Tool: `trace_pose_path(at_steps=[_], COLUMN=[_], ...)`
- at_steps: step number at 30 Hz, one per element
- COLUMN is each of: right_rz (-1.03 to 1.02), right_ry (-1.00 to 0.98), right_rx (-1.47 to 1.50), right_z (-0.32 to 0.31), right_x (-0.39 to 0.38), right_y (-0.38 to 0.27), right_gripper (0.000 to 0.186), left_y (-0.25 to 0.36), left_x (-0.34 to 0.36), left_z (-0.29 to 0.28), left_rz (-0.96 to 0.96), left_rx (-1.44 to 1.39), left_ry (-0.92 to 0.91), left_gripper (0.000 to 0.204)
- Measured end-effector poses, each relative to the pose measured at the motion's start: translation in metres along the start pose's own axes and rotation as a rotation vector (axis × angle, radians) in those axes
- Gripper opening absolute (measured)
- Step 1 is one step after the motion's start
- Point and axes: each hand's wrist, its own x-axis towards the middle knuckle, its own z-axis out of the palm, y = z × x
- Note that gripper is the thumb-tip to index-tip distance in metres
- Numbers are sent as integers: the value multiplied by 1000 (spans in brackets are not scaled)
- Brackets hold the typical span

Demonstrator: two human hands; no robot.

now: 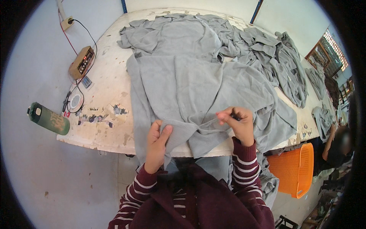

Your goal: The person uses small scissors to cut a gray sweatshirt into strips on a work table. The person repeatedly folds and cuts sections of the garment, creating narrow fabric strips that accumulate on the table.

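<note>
The large piece of soft grey cloth [198,91] lies spread along the near edge of the broad, pale, stained desk [110,99], part of it hanging over. My left hand [157,143] grips its near edge between thumb and fingers. My right hand [240,124] is closed around a small dark object [236,116], fingertips close to the raised fold; I cannot tell whether they touch it. Beyond lie more crumpled grey cloths [267,53]. At my left are a green cylindrical bottle [49,119] and a brown boxy device with knobs [81,63]; at my right, below the desk, stands an orange perforated plastic basket [291,170].
</note>
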Motion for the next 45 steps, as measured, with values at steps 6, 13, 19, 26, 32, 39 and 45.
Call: trace_pose_path(at_steps=[6, 13, 19, 26, 32, 39, 45], right_rz=[3, -64, -406, 120, -126, -277, -130], right_ry=[133, 775, 1226, 357, -143, -167, 54], right_rx=[263, 21, -642, -154, -188, -74, 104], right_z=[20, -48, -147, -34, 41, 67, 61], right_x=[0, 40, 20, -10, -37, -33, -29], right_y=[4, 39, 41, -4, -28, -31, -19], right_gripper=[10, 15, 30, 40, 40, 27, 9], left_y=[-1, 15, 25, 12, 1, 0, 5], left_x=[3, 0, -1, -10, -23, -25, -25], left_z=[5, -4, -14, -5, -2, 4, 1], left_rz=[-18, 45, 44, 300, 520, 515, 510], left_rx=[-25, 35, -49, 177, 432, 425, 563], left_ry=[17, 114, 90, 20, 50, 21, 47], left_gripper=[13, 11, 10, 14, 23, 23, 23])
